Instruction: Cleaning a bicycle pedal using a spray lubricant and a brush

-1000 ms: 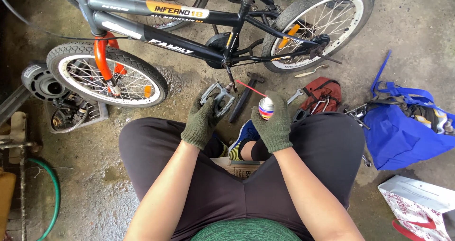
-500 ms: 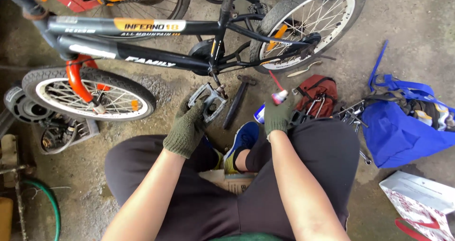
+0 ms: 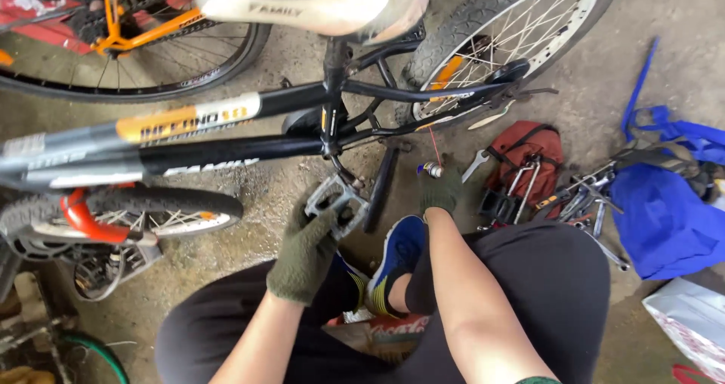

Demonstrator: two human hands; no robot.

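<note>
Head view: our green-gloved left hand has its grip wrapped round the grey metal platform pedal just below the black bicycle frame; rigid, toothed, free to spin, best held by its edges. Right of the pedal, our gloved right hand pinches a small spray can, light and slick.

The gray concrete floor is rough and dirty. A black bike stands on it. Right of the bike lie a red tool bag, loose metal tools and a blue bag.
</note>
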